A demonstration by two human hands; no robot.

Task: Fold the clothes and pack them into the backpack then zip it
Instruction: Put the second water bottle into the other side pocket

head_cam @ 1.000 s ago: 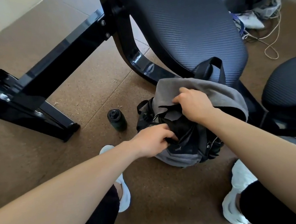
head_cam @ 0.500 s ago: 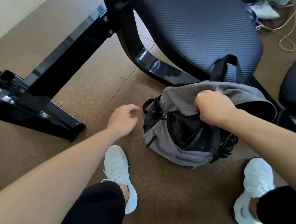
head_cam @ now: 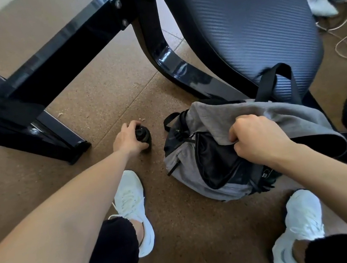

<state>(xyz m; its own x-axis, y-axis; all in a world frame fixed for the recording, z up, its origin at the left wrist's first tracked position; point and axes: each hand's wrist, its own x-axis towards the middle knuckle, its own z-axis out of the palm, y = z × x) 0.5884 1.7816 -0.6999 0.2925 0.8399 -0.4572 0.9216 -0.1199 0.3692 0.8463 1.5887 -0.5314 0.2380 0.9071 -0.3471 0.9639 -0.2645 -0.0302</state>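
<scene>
Left hand wraps around the black bottle mid-frame; right hand clutches grey cloth over the backpack.

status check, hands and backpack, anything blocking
Left hand grips dark bottle on floor. Right hand holds backpack by its grey top flap; bag not zipped. Padded seat overhangs bag from behind.
</scene>
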